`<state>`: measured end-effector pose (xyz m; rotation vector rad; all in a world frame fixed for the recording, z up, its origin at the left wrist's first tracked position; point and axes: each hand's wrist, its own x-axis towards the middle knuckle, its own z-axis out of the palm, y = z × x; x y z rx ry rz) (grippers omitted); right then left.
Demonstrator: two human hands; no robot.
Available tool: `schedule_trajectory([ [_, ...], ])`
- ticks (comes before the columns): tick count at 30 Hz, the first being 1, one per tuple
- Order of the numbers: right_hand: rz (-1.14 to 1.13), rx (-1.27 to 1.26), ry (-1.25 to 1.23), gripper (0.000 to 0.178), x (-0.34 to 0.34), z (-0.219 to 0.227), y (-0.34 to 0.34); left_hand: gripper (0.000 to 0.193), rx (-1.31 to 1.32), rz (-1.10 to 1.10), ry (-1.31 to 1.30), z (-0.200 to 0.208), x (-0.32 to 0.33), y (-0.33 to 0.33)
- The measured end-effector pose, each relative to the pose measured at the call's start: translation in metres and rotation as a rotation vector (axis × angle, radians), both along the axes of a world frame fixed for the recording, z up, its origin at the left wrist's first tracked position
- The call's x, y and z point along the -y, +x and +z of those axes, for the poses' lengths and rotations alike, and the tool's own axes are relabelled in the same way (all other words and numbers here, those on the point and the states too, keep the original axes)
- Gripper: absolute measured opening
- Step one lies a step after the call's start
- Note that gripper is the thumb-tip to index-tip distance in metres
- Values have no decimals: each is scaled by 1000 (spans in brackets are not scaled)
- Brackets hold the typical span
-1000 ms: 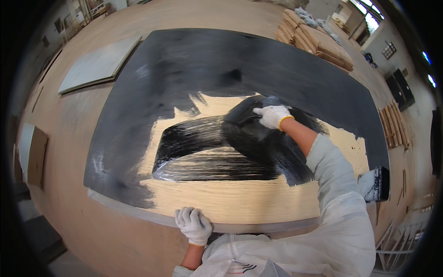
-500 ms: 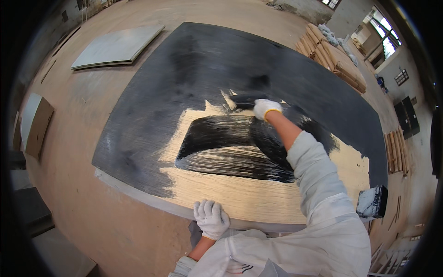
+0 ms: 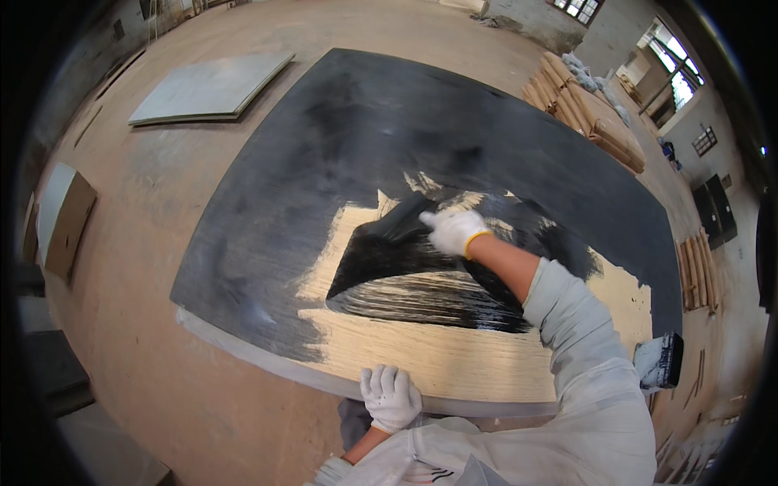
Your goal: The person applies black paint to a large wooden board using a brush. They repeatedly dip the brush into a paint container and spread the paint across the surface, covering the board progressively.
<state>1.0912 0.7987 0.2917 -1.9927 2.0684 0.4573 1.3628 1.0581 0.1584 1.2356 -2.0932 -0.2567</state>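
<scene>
White knit covers the left hand (image 3: 391, 398), its fingers laid over the near edge of the broad board (image 3: 454, 363), probably to steady the body; whether the hidden thumb grips beneath, I cannot tell. The board spreads beneath and beyond both hands, which are well apart. Ahead and rightward, the right hand (image 3: 454, 232) is over glossy black paint (image 3: 381, 257), arm outstretched, wrist nearly straight, back upward (whether its fingers close on a tool, the dark surface hides). Right of it, past the grey sleeve (image 3: 579, 312), a paint-smeared container (image 3: 658, 362) sits by the board's corner, presumably for easy reach.
</scene>
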Motion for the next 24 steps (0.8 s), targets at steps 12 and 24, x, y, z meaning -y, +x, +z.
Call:
schedule_trajectory([
  [12, 155, 40, 121, 53, -32, 19, 55, 36, -35, -87, 23, -1, 1, 6],
  [24, 208, -66, 137, 58, -42, 18, 59, 38, -57, -156, 37, -3, 1, 10],
])
